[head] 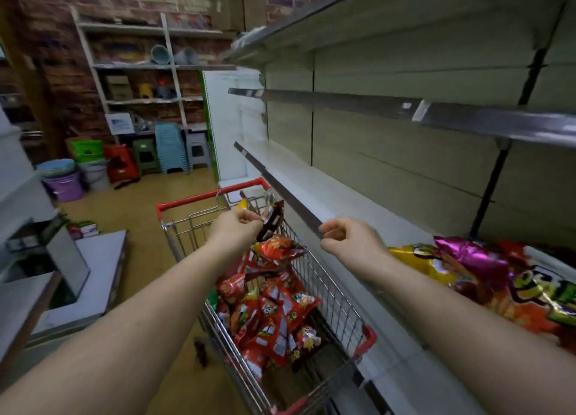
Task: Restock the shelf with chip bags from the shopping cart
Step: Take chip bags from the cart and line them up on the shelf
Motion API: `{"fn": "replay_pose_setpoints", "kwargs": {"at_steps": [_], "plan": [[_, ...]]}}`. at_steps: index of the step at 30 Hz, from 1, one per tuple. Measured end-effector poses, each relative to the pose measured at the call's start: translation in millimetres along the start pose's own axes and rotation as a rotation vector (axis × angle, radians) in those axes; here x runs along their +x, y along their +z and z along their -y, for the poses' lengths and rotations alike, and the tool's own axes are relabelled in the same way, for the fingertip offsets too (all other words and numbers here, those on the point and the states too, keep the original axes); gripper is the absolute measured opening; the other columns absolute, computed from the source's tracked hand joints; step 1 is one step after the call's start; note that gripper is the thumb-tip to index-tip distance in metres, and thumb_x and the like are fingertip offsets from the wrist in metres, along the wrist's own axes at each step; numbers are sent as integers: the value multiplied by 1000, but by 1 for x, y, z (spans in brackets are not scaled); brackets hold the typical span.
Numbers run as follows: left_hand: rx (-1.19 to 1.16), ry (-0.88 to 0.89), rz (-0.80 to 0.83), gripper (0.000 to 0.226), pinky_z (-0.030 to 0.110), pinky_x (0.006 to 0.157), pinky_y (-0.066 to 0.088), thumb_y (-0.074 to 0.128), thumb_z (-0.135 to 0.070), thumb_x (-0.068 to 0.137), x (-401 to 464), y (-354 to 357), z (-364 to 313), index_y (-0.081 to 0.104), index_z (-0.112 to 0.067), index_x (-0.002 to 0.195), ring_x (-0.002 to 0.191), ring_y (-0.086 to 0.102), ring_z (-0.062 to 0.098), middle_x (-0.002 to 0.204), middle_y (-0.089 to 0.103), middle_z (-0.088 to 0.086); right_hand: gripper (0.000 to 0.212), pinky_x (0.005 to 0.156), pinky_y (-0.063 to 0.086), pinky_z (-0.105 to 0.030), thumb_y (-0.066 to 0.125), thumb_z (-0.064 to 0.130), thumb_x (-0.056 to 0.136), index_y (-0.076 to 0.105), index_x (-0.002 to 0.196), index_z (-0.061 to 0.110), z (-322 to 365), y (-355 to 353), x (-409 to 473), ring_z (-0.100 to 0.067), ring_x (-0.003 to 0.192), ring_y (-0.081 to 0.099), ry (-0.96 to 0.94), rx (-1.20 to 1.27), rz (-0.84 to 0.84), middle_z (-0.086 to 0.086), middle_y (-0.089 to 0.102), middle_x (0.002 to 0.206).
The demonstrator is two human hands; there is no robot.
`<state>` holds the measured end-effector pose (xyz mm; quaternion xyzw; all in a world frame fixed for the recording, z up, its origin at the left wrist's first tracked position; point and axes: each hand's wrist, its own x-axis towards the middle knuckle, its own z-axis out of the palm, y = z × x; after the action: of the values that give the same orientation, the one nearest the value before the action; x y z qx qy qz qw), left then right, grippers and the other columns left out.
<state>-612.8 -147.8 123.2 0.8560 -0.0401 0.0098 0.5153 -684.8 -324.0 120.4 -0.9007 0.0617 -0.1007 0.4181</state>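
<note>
A wire shopping cart [335, 293] with red handle and corners stands below me, beside the shelf, holding several red chip bags [274, 308]. My left hand [235, 227] hovers over the far end of the cart and pinches the top edge of a red and dark chip bag [273, 219], which hangs upright above the pile. My right hand [349, 240] is just right of the cart, over the edge of the white shelf board [314, 184], fingers loosely curled and holding nothing. Yellow, purple and red chip bags [486, 274] lie on the shelf at the right.
Two higher shelf boards [358, 102] with grey price rails run above the stocked one. A white counter [93, 277] stands at the left. Plastic stools [168, 149], buckets [64, 184] and a back rack line the brick wall beyond a tan floor.
</note>
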Motion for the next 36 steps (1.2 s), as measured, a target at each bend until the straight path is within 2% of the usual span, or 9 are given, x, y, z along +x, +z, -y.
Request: {"fn": "replay_pose_setpoints", "kwargs": {"at_steps": [3, 6, 8, 11, 16, 20, 23, 29, 36], "plan": [[9, -105, 16, 5, 32, 64, 46, 56, -18, 95, 24, 8, 34, 60, -16, 93, 75, 56, 20, 105, 61, 9, 24, 83, 43, -25, 58, 16, 89, 61, 112, 19, -21, 28, 24, -15, 100, 55, 72, 19, 86, 2, 58, 105], [14, -211, 49, 7, 34, 73, 50, 55, -17, 95, 45, 23, 66, 60, -13, 96, 79, 57, 19, 99, 60, 9, 25, 72, 41, -22, 57, 17, 91, 59, 116, 19, -47, 54, 51, -12, 94, 53, 129, 38, 172, 2, 57, 108], [13, -277, 58, 6, 34, 71, 50, 54, -16, 95, 60, 35, 86, 60, -13, 93, 76, 55, 19, 93, 60, 8, 26, 65, 41, -17, 56, 15, 92, 58, 117, 16, -65, 72, 73, -12, 93, 53, 161, 66, 239, 1, 57, 108], [14, -362, 44, 9, 29, 64, 45, 54, -18, 95, 84, 53, 115, 59, -16, 87, 77, 55, 21, 89, 61, 8, 25, 82, 47, -25, 58, 14, 90, 60, 115, 14, -97, 102, 111, -18, 103, 58, 202, 81, 304, -2, 61, 113], [51, -493, 30, 9, 34, 76, 48, 56, -20, 93, 120, 87, 158, 60, -18, 86, 86, 59, 25, 95, 64, 10, 25, 95, 48, -38, 62, 15, 86, 62, 111, 14, -153, 151, 166, -22, 104, 60, 299, 92, 441, -5, 64, 113], [94, -603, 41, 14, 34, 84, 52, 57, -22, 92, 141, 110, 196, 63, -13, 99, 88, 62, 25, 94, 64, 8, 26, 85, 45, -27, 62, 16, 87, 61, 113, 14, -189, 187, 194, -19, 101, 56, 389, 104, 523, -2, 60, 110], [112, -680, 53, 20, 39, 88, 53, 57, -26, 93, 156, 124, 224, 60, -12, 106, 96, 64, 27, 102, 64, 10, 29, 85, 42, -25, 60, 15, 89, 59, 118, 11, -210, 217, 209, -22, 109, 54, 442, 126, 575, -8, 58, 121], [271, -720, 117, 38, 33, 89, 48, 52, -31, 95, 187, 147, 279, 51, -13, 128, 108, 56, 29, 123, 58, 14, 29, 81, 41, -24, 57, 13, 91, 59, 119, 9, -248, 280, 228, -19, 106, 52, 558, 129, 605, -8, 57, 125], [375, -755, 163, 68, 43, 107, 36, 55, -41, 89, 215, 175, 349, 28, -17, 147, 131, 38, 38, 147, 32, 16, 38, 81, 46, -28, 58, 14, 91, 52, 128, 9, -287, 343, 231, -24, 108, 55, 663, 115, 631, -11, 55, 126]]}}
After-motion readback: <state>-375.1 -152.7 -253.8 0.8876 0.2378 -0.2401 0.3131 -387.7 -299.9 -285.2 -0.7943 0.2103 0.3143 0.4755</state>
